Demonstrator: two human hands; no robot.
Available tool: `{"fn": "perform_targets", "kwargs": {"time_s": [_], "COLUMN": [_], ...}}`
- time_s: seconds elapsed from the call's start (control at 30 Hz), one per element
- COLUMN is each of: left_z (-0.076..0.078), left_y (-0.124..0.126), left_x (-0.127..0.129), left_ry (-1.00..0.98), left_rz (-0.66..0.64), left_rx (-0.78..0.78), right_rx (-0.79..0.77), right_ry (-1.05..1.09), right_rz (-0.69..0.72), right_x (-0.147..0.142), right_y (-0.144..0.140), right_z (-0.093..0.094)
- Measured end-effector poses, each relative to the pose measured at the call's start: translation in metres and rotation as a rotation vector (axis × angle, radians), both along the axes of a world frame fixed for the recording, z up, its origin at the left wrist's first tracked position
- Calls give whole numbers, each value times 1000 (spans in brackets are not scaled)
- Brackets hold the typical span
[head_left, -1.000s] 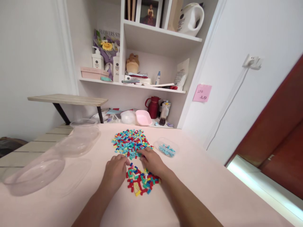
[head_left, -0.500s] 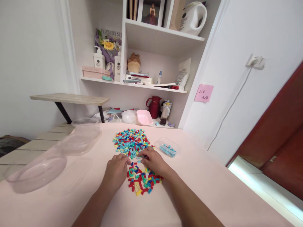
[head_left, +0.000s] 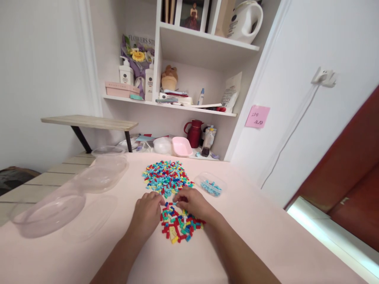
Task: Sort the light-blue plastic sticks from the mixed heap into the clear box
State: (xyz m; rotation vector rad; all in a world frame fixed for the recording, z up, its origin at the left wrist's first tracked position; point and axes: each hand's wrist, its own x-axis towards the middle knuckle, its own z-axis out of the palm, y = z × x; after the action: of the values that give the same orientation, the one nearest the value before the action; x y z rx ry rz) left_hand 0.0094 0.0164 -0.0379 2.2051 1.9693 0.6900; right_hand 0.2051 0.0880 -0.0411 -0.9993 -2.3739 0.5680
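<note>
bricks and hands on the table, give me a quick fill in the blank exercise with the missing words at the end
The bricks in the tub look light ____.
The tub stands to the ____ of the large pile.
The left hand is ____ from the tub than the right hand.
The jug is dark ____.

Missing words: blue; right; farther; red.

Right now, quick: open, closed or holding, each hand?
Left hand: curled beside the nearer brick pile; can't tell if holding.
Right hand: curled, also near that pile; can't tell if holding.
</note>
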Motion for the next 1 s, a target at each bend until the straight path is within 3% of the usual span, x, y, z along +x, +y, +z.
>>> {"fn": "perform_targets", "kwargs": {"time_s": [0.77, 1.0], "left_z": [-1, 0], "left_y": [-1, -2], "left_x": [0, 0], "left_ry": [27, 24], "left_rz": [-14, -17], "left_rx": [10, -9], "right_rx": [83, 13], "right_ry": [-76, 1], "right_rz": [-54, -99], "right_x": [-3, -1], "right_y": [-3, -3], "right_z": [3, 6]}}
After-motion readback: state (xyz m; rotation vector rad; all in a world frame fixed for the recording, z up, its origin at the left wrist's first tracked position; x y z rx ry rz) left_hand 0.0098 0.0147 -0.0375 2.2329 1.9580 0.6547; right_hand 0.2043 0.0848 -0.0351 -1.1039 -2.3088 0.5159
